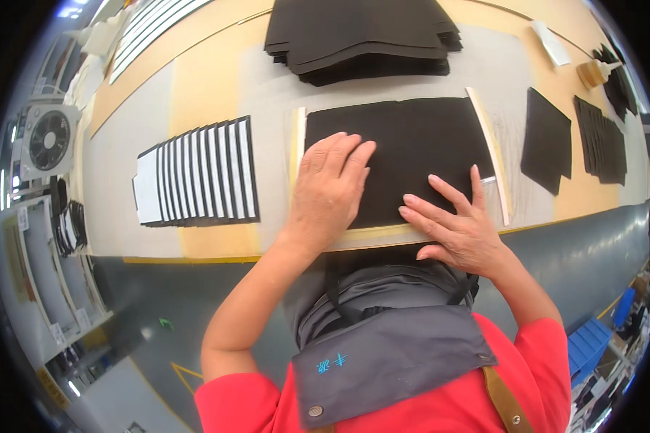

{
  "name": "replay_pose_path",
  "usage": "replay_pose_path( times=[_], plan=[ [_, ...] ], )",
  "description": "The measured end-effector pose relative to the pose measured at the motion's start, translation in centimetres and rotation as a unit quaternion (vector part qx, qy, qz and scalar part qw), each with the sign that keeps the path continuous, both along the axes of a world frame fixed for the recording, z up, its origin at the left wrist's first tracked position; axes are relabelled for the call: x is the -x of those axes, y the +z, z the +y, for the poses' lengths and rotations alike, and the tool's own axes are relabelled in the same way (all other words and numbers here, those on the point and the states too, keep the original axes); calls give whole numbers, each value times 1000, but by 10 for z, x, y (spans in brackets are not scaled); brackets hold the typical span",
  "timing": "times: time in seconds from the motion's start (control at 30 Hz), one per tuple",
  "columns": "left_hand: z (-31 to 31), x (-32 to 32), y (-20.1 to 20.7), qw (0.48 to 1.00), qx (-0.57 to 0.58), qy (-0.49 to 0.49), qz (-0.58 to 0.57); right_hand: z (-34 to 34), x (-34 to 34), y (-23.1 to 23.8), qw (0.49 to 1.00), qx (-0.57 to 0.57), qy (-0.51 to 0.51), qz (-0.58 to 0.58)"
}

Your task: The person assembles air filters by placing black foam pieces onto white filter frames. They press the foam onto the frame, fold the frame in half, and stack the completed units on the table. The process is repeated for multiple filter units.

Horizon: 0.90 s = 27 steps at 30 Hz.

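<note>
A flat black sheet (404, 155) lies on the work table in front of me, between two pale strips, the left strip (299, 148) and the right strip (490, 155). My left hand (328, 184) rests on the sheet's left part, palm down, fingers stretched out and close together. On the lower right part of the sheet lies my right hand (455, 220) with its fingers spread. Beside its outer finger a small silvery piece (489, 180) shows against the right strip; its kind is unclear. The left hand hides the sheet's lower left corner.
Overlapping black-and-white pieces (195, 173) lie in a row at left. A tall stack of black sheets (361, 36) sits at the far side. At right are a black piece (546, 141), a fanned black pile (601, 141) and an amber bottle (594, 73). The table edge (188, 259) runs before me.
</note>
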<state>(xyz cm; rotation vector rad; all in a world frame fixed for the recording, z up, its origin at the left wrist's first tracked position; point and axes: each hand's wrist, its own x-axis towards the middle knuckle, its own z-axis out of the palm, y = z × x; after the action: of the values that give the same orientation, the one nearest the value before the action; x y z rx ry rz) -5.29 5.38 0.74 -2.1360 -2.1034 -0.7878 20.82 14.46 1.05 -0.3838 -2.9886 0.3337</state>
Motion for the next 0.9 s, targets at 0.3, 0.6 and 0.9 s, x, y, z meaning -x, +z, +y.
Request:
replay_pose_path(
  times=[0.3, 0.6, 0.9],
  plan=[
    [39, -19, -13, 999, -3, -44, -5, -1, -1, -1, 1000, 5, -3, 12],
    [42, -15, -17, 998, -13, -47, -28, 1, -3, -7, 997, 37, -22, 56],
    [41, -20, -17, 999, -2, -44, -21, 6, -9, -9, 991, 86, -26, 103]
  ],
)
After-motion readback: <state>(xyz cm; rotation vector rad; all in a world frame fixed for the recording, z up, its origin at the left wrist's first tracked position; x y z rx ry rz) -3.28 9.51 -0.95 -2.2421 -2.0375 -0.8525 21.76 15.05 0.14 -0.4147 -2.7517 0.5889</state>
